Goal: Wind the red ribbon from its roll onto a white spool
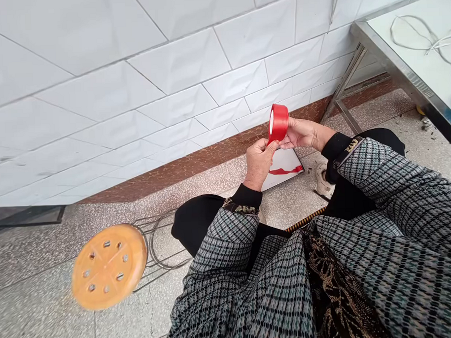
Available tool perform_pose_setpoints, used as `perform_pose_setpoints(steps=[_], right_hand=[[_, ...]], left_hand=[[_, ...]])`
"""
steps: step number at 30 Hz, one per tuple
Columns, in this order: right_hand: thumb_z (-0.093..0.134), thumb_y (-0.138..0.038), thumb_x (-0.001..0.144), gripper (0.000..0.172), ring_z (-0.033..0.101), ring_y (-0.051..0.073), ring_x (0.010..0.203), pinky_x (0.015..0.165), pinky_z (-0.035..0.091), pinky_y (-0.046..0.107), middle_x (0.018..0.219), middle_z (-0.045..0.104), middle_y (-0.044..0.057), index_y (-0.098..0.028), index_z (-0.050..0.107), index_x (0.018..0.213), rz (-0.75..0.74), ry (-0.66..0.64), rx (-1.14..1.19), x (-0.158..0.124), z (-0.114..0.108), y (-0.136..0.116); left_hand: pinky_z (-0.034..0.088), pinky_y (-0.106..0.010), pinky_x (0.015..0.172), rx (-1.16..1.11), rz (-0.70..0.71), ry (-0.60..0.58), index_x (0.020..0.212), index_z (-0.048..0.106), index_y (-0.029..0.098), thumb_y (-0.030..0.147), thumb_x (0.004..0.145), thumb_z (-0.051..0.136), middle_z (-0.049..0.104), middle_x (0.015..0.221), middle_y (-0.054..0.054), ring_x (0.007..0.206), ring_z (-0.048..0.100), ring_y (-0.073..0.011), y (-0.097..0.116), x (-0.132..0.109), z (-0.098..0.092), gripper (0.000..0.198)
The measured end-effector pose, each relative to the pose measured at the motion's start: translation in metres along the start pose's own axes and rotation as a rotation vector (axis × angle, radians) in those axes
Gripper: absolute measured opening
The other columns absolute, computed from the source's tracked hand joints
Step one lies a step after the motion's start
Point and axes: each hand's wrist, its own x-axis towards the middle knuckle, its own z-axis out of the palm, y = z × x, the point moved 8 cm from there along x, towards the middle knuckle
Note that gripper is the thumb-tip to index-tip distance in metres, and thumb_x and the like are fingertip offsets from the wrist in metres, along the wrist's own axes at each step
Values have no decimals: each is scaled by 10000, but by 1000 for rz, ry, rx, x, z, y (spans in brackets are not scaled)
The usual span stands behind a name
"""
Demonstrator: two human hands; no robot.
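The red ribbon roll, held above the floor, opens leftward, its axis running left to right. The left hand pinches its near edge; the right hand clasps its right side.

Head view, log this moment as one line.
left hand: grasping red ribbon roll | right hand: touching same roll | below: red ribbon strip over white board | nearby: orange-topped stool
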Motion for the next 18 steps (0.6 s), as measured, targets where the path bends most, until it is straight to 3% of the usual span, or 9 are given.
perform_pose_setpoints(steps=[3, 7, 13, 18], right_hand=[[576, -374, 1230, 319, 737, 180, 660, 659, 669, 259, 801, 822, 64, -184, 793, 1093, 9, -9, -24, -3, 1, -1], [578, -379, 1223, 315, 719, 181, 662, 648, 661, 259, 797, 813, 71, -156, 790, 1157, 34, -26, -85, -8, 4, -1], [745, -530, 1128, 353, 745, 187, 672, 663, 684, 275, 807, 812, 68, -182, 805, 1154, 7, -118, -213, -3, 4, 2], [865, -448, 1046, 270, 812, 221, 831, 771, 720, 316, 921, 857, 89, -189, 800, 1084, -165, -129, -334, -1, 2, -9]], left_hand=[[351, -225, 486, 22, 79, 97, 1019, 694, 243, 225, 903, 894, 497, 574, 111, 465, 449, -84, 7, -1, -7, 231], [387, -237, 505, 32, 149, 11, 1337, 727, 289, 173, 896, 890, 467, 568, 129, 472, 439, -93, 12, -1, -1, 484], [396, -242, 447, -36, 162, -124, 1354, 726, 277, 333, 898, 945, 577, 570, 108, 405, 467, -93, 4, 6, 2, 509], [441, -251, 461, -148, 120, -191, 1320, 708, 284, 616, 863, 980, 618, 613, 91, 423, 542, -108, 0, 8, 2, 626]])
